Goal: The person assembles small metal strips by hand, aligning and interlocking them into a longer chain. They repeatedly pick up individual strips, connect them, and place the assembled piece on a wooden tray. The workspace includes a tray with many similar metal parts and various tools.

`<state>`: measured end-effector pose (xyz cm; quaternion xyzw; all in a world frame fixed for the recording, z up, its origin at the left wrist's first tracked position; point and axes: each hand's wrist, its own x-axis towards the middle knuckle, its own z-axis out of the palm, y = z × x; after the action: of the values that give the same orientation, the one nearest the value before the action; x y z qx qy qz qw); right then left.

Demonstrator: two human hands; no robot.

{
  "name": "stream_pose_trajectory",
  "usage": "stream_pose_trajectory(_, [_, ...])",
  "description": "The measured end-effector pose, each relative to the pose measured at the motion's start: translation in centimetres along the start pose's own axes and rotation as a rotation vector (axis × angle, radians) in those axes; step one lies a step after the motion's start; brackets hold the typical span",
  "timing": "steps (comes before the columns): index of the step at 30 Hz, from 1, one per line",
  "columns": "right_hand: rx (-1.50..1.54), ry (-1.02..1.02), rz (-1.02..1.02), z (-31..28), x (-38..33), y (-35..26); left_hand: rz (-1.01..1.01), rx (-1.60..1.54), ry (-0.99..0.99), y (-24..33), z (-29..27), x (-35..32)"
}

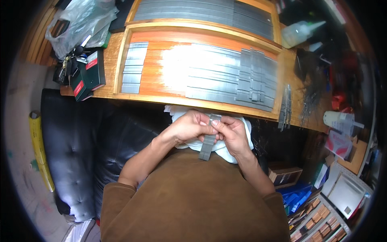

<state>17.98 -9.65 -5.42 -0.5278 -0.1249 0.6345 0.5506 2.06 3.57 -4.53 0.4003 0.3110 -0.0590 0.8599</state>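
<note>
Both my hands are close together in front of my brown shirt. My left hand (190, 126) is closed, its fingers pinching a narrow grey strip with crosswise lines (207, 148). My right hand (232, 135) grips the same strip from the other side, its thumb pressed on the upper part. The strip's lower end hangs free below the fingers. Beneath the hands lies a white cloth (248, 128). Just beyond them, a shallow wooden tray (161, 99) with an orange bottom holds rows of similar grey strips (213, 70), some stacked at its right.
A second tray of grey strips (181, 9) lies behind. Several loose grey strips (285, 109) rest right of the tray. A squeeze bottle (297, 34) stands at the back right; dark boxes (90, 74) and a plastic bag (82, 26) sit at the left. A black padded seat (68, 149) is beside me.
</note>
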Motion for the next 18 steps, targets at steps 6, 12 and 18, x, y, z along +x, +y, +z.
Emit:
stream_pose_trajectory(6, [0.119, 0.020, -0.041, 0.3, 0.6, -0.4, 0.016, -0.068, 0.016, 0.2, 0.4, 0.7])
stream_pose_trajectory(12, [0.064, -0.027, -0.052, 0.6, 0.1, -1.5, 0.044, 0.042, 0.053, 0.5, 1.0, -0.2])
stream_pose_trajectory(18, [0.024, -0.075, -0.001, 1.4, -0.9, -3.2, 0.056, 0.019, 0.081, 1.1, 2.1, -1.8])
